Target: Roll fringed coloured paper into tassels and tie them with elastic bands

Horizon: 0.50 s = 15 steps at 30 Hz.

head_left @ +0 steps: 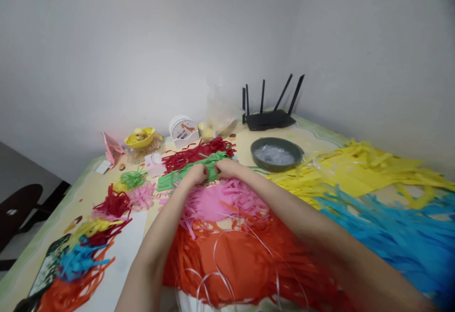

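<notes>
My left hand (199,173) and my right hand (225,167) are close together at the middle of the table, fingers curled on a strip of green fringed paper (170,181). Just behind the green strip lies dark red fringed paper (194,156). Nearer to me, under my forearms, are pink fringed paper (215,203) and a large orange-red fringed sheet (234,260). Thin white ribbon (222,279) loops over the orange-red sheet. My fingertips are partly hidden, so how they grip the green paper is hard to see.
Yellow (359,169) and blue fringed paper (384,231) spread on the right. Small multicoloured tassels (81,257) lie in a row on the left. Behind are a green bowl (277,162), a black router (270,120), a white clock-like item (183,131) and a yellow dish (132,142).
</notes>
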{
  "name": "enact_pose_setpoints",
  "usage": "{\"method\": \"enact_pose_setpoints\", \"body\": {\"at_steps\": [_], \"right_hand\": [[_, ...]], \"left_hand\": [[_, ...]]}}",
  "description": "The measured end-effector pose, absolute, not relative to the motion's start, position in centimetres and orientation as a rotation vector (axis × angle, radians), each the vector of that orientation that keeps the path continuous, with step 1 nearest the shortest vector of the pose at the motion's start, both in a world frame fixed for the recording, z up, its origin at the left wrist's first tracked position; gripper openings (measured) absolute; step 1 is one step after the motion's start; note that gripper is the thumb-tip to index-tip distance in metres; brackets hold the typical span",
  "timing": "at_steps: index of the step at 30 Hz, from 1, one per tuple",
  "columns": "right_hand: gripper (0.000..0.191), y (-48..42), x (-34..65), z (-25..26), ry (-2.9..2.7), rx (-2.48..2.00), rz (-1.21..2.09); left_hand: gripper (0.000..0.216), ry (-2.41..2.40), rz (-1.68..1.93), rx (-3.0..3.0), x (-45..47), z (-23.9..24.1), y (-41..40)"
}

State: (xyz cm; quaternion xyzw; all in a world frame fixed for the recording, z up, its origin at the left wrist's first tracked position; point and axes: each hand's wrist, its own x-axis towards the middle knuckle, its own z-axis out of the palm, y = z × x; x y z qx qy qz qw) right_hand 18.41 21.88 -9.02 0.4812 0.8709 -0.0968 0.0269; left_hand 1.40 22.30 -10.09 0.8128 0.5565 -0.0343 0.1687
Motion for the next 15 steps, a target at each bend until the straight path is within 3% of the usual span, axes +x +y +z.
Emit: {"method": "enact_pose_setpoints", "body": {"at_steps": [7,15], "right_hand": [[0.027,18.9,15.7,-9.7,2.773,1.471,-0.252],[0.032,19.3,12.0,-11.5,2.826,1.514,-0.276]], "left_hand": [[0.027,1.711,0.099,2.387,1.5,-9.9,22.0],[0.015,1.926,0.59,2.466,1.5,-8.0,20.3]]}}
